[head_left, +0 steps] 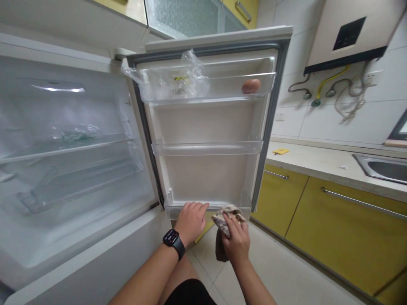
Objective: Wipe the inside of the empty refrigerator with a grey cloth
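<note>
The refrigerator door (205, 123) hangs open in front of me, its inner side facing me. My left hand (191, 220), with a dark watch (171, 238) on the wrist, is at the clear bottom door bin (173, 213). Its fingers bend over the bin's front rim, the fingertips partly hidden. At the right end of the same bin, my right hand (237, 238) grips a crumpled, patterned cloth (222, 220). Part of the cloth presses against the bin and a darker end hangs below the hand.
In the top door bin (219, 91) are a plastic bag (190, 80) and a brown egg (251, 86). The open compartment at left has a glass shelf (104, 143) bearing another bag (78, 133). Yellow cabinets (349, 233), a counter (313, 163) and a sink (388, 167) stand right.
</note>
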Tool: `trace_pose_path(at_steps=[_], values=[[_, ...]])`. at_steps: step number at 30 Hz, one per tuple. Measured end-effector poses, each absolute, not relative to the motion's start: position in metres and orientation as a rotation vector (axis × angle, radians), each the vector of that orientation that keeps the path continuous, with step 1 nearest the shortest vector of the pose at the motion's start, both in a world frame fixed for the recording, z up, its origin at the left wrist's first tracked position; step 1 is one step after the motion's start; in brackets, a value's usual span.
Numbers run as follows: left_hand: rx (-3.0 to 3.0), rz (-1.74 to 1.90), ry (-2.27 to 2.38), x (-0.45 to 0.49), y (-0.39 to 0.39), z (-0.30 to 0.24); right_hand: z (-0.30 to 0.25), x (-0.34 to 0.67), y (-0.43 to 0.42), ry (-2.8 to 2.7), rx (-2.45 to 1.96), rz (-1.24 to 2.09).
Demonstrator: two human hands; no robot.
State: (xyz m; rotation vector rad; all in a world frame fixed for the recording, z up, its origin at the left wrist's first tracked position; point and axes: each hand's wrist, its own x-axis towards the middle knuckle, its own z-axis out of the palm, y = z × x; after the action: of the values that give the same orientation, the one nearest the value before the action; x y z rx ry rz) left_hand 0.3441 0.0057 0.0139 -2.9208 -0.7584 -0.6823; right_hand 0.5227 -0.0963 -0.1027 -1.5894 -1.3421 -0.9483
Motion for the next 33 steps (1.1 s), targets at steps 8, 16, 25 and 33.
trace_pose_path(at_steps=[8,16,25,33], values=[[-2.823,-0.775,-0.833,0.271,0.06,-0.006,-0.118,0.576,-0.114,-1.184,-1.717,-1.08],[-2.865,-0.81,-0.794,0.251,0.073,-0.02,-0.113,0.462,-0.032,-1.475,-1.521,-0.992],[-2.902,-0.819,-0.813,0.254,0.072,-0.018,-0.111,0.553,-0.082,-1.512,-1.651,-1.013],[-3.181,-1.249,-1.06,0.255,0.059,-0.001,-0.045,0.519,-0.077,-1.091,-1.424,0.033]])
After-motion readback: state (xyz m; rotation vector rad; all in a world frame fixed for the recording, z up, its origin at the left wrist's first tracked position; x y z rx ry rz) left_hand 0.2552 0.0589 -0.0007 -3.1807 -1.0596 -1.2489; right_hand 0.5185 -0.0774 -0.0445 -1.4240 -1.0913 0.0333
